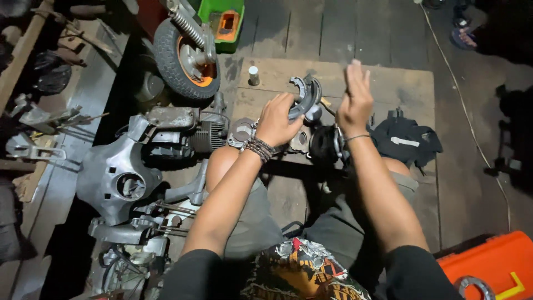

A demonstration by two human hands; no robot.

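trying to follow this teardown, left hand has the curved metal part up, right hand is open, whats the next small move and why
Probably bring the right hand onto the curved metal part to steady it. The left hand alone grips it, raised above the round parts on the board, while the right hand is open and empty beside it.

The left hand (pixel 279 119) holds the curved metal part (pixel 306 97) above the person's knees, with the right hand (pixel 355 100) raised just to its right. Beyond the hands, a small cylinder (pixel 254 75) stands on the flat board (pixel 400 83); the wheel (pixel 186 53) lies to the far left, behind the engine block (pixel 183 130). The headlight cowl (pixel 119 178) lies left of the left forearm, the folded cloth (pixel 408 139) right of the right wrist, and the toolbox (pixel 491 264) at near right.
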